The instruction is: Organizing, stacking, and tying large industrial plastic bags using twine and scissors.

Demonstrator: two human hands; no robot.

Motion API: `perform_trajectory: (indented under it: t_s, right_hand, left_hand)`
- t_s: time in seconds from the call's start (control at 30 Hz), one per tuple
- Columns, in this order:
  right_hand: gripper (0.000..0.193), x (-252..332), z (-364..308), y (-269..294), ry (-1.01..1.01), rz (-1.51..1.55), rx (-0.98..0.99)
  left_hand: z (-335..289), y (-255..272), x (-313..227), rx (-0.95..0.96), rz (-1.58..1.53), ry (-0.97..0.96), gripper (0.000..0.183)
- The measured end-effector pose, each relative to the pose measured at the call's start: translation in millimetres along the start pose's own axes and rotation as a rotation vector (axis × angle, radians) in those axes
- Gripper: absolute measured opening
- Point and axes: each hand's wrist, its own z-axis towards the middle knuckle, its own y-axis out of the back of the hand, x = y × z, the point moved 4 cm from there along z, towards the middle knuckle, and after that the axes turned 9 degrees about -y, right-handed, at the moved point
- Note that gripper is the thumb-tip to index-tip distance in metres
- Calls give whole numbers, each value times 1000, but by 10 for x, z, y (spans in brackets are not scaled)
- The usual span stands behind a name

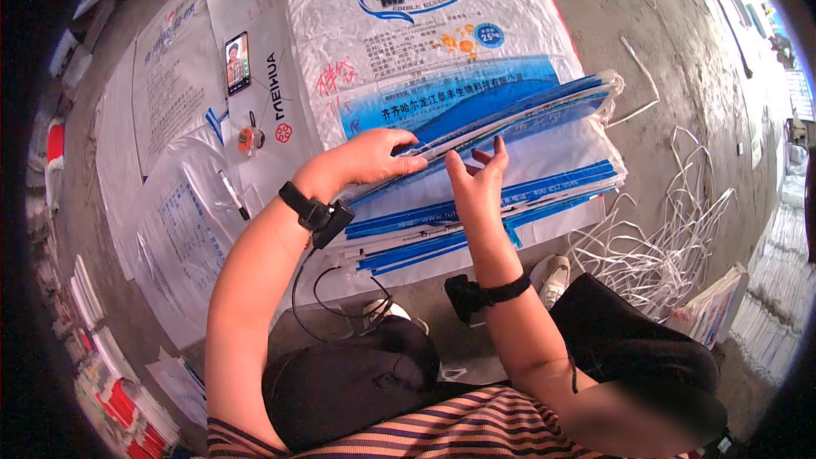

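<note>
A stack of white and blue printed woven sacks (544, 153) lies in front of me, its upper layers lifted and folded back at the near edge. My left hand (374, 157) grips that raised edge between thumb and fingers. Just right of it, my right hand (480, 183) is by the same edge with thumb and fingers apart, holding nothing that I can see. Below both hands, the lower sacks' blue-striped edges (476, 208) lie in layers. Further away, a large sack with blue printing (425, 42) is spread flat.
Left of the stack, a phone (238, 62), a small orange-and-clear roll (250, 139) and a marker pen (234, 195) lie on white sacks. Loose white strapping (654, 238) tangles on the concrete floor at right. A black cable (316, 306) loops under my left wrist.
</note>
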Motion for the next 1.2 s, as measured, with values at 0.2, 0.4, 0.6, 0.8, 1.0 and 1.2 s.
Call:
perform_trajectory:
  t_s: [0.2,0.4,0.6,0.8,1.0,1.2]
  right_hand:
    - [90,-84,56,32,-4,59,72]
    - [59,-193,149,99,25,8,37]
    - [34,292,33,385,-333,-250,406]
    - [36,425,110,419,-48,-303,156]
    - [75,52,48,111,164,-314,-56]
    - [80,57,28,4,6,-158,-60]
  left_hand:
    - [11,-21,-12,-46,60,0,58]
    - [48,-31,-1,-111,186,7,57]
    - [49,58,96,-160,157,6,48]
    - [78,65,115,-87,182,56,55]
    - [47,74,-30,-41,71,20,56]
    - [6,71,-24,-2,-10,49,52]
